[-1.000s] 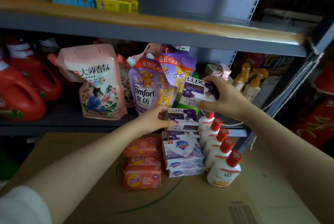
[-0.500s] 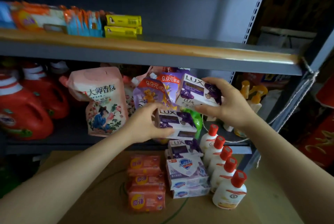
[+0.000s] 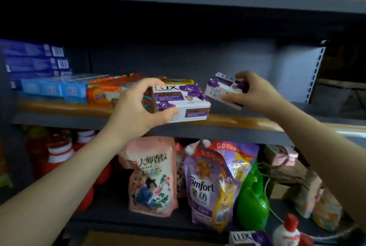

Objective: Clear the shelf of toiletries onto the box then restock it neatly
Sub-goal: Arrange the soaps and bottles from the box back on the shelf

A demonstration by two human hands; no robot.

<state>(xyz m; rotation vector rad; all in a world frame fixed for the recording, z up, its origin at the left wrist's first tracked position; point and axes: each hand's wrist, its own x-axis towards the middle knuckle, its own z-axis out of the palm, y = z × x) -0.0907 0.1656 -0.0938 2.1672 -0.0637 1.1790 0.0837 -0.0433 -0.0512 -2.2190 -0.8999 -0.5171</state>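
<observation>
Restocking is judged to be in progress. The left hand [image 3: 136, 107] is clamped on a purple Lux soap box [image 3: 183, 103], thumb under the near face and fingers over the top; the box is held level at the shelf [image 3: 247, 121] lip, apparently so that it can be slid in flat. The right hand [image 3: 255, 92] is closed on a second Lux box [image 3: 223, 89], tilted and held above the shelf's bare stretch, just beside the first box; whether the two boxes touch cannot be told.

Beyond the left hand, orange soap packs [image 3: 103, 93] and blue cartons [image 3: 53, 88] are ranged along the shelf; a yellow pack [image 3: 182, 81] is partly hidden behind the held box. These are judged to limit room on that side; beyond the right hand the board is unoccupied. Below the hands, refill pouches [image 3: 213, 186] and a green bottle [image 3: 252, 204] stand on the lower shelf; a third Lux box [image 3: 247, 237] is seen at the bottom edge, still to be shelved.
</observation>
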